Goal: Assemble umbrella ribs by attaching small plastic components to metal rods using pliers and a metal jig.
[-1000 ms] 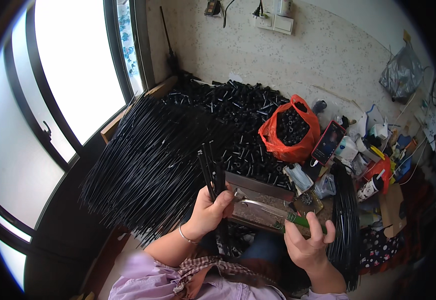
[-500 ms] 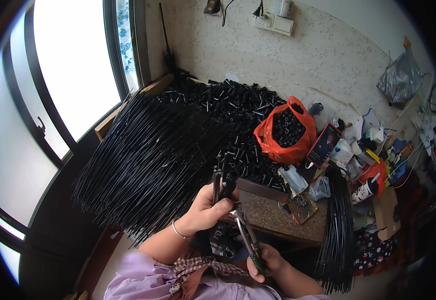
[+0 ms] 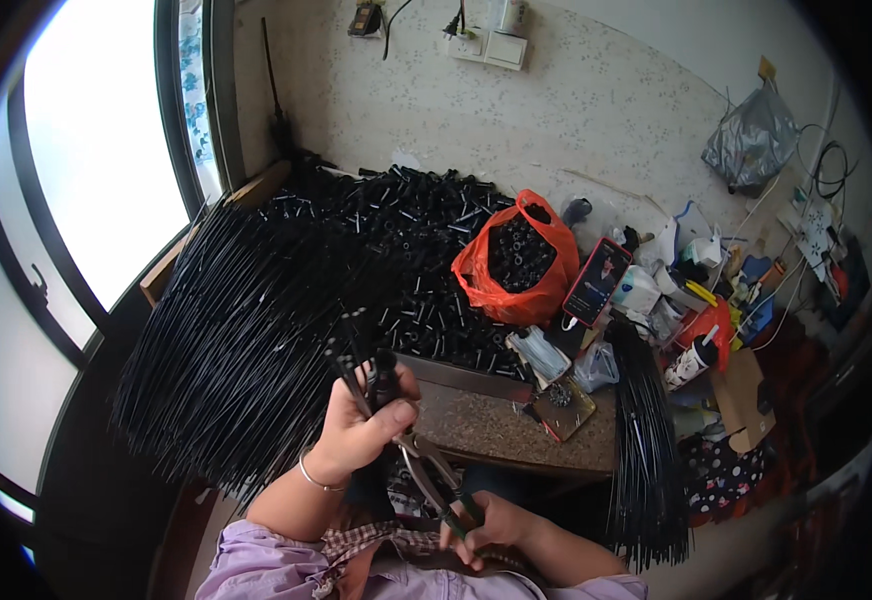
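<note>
A few thin black rods [image 3: 348, 352] stand nearly upright in front of the stone-topped worktop [image 3: 486, 425], while slim green-handled pliers [image 3: 434, 478] slant just beside them, nose up.

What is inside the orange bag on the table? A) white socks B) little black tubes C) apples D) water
B: the open orange bag is filled with little black tubes, like the ones heaped on the table beside it.
</note>
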{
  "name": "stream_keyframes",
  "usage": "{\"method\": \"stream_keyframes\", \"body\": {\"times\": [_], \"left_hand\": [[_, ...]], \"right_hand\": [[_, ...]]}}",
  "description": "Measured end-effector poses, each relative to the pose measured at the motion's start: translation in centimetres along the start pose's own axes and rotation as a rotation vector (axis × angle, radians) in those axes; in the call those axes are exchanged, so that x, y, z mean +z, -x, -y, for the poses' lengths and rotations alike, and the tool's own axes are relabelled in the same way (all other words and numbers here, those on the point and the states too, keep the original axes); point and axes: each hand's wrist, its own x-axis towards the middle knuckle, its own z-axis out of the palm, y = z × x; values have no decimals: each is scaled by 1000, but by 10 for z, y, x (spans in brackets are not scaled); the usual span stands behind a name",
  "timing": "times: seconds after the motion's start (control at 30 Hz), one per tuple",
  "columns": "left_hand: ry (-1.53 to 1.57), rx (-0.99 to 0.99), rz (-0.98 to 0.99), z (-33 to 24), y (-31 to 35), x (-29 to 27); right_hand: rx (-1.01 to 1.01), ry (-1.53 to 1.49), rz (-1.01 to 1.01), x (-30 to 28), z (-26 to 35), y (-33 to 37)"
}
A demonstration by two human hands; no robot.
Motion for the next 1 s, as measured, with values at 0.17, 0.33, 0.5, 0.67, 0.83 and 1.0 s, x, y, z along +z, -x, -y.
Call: {"method": "stream_keyframes", "body": {"times": [0.17, 0.33, 0.5, 0.67, 0.83, 1.0], "left_hand": [[-326, 128, 39, -11, -3, -8], [-177, 62, 81, -11, 2, -19], [-210, 60, 108, -3, -2, -9], [-414, 156, 35, -9, 3, -18], [-218, 77, 72, -2, -1, -21], [-360, 22, 123, -7, -4, -17]], "right_hand": [[-736, 1166, -1100, 13, 16, -9], [-335, 669, -578, 31, 24, 14], [-142, -192, 88, 9, -7, -3], [-539, 980, -741, 30, 23, -5], [-171, -36, -228, 31, 19, 9], [-114, 348, -353, 16, 22, -7]]}}
